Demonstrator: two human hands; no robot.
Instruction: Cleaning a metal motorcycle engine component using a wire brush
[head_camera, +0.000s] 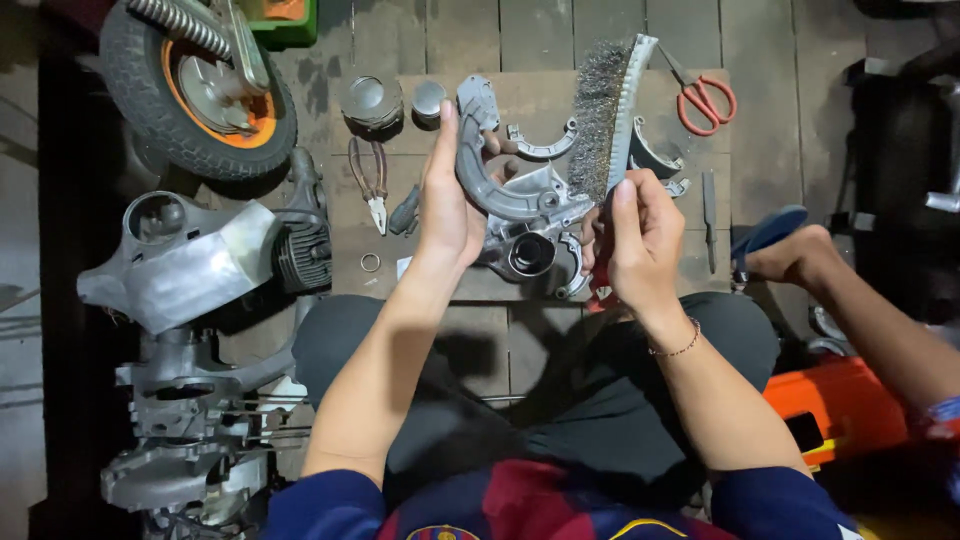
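Head view: wire brush (603, 115) near-upright, bristles leftward

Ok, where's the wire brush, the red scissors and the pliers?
wire brush (598, 120), head view, on the middle of its bristles.
red scissors (708, 103), head view, on the red handle loops.
pliers (372, 185), head view, on the handles just above the pivot.

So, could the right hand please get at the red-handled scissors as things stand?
Probably not yet: the right hand is gripping the wire brush. The red-handled scissors lie uncovered on the board beyond it, so nothing else seems to block them.
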